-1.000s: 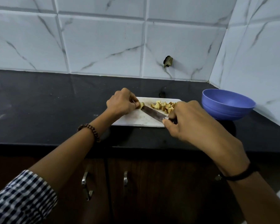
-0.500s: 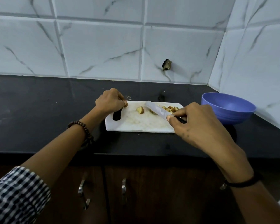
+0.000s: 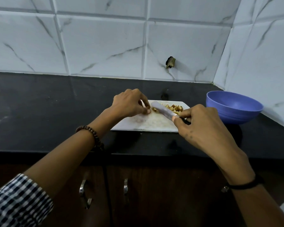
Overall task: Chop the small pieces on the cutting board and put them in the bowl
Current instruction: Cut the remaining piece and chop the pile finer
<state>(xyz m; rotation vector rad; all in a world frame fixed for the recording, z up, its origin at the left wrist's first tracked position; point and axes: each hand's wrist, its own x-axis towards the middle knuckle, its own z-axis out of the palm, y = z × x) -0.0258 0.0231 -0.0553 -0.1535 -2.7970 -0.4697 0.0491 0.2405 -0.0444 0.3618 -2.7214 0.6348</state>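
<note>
a: where are my hands and the pieces?

b: your right hand [image 3: 202, 123] is wrapped around the handle of the knife [image 3: 162, 110]. the blade slants across the white cutting board [image 3: 147, 124], with its tip pointing away and to the left. your left hand [image 3: 131, 104] is at the board's far left, thumb and fingertips drawn together just beside a loose piece [image 3: 154, 109]. i cannot tell whether they actually pinch it. the pile of cut pieces [image 3: 175, 107] lies at the board's far right, behind the blade. the blue bowl [image 3: 233, 108] stands on the black counter [image 3: 39, 112] to the right of the board, not touching it. the part of its inside that shows holds nothing.

a: how do i cut this one well?

b: you seem to be lining up a cut on that loose piece. pin it flat side down and tuck your fingertips back, because your thumb and the edge are close. press straight down rather than sawing, as a piece this small can roll or shoot off the board. leave the move to the bowl until the chopping is done.
</note>
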